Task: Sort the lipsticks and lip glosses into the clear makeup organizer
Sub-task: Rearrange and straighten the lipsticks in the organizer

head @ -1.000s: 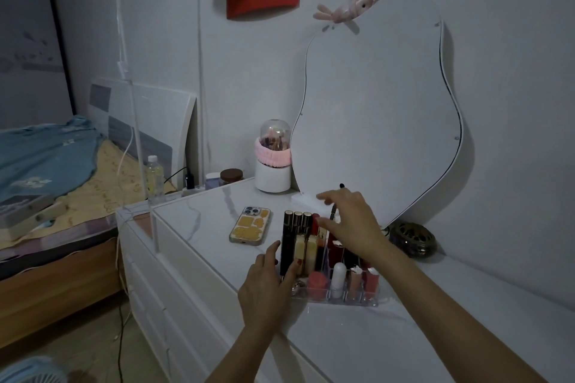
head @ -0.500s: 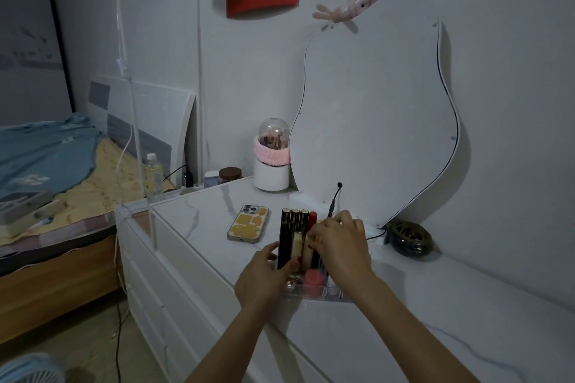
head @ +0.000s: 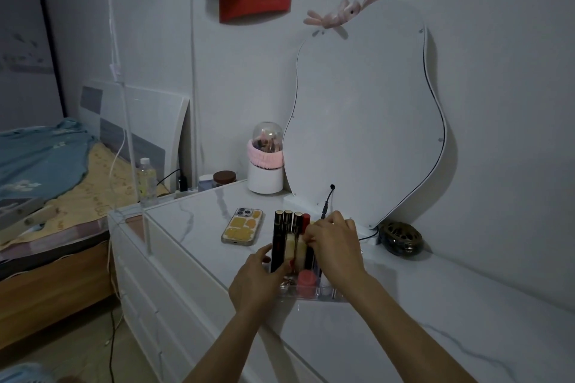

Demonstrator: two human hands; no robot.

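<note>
The clear makeup organizer (head: 323, 293) stands on the white dresser top, with several tall lip glosses (head: 281, 236) upright in its back row and a short red lipstick (head: 306, 279) in its front row. My left hand (head: 255, 281) rests against the organizer's left side, thumb by the black tube. My right hand (head: 334, 242) lies over the organizer's back right part, fingers curled down among the tubes. What the fingertips pinch is hidden. The right side of the organizer is covered by this hand.
A phone (head: 242, 226) in a yellow case lies left of the organizer. A wavy mirror (head: 367, 121) leans on the wall behind, with a black cable (head: 328, 200) beside it. A dark round dish (head: 401, 238) sits right; a domed white holder (head: 266, 162) stands at the back.
My right hand came down from above the tubes onto the organizer's back right part and now covers the lipsticks there. My left hand stays at the organizer's left side.
</note>
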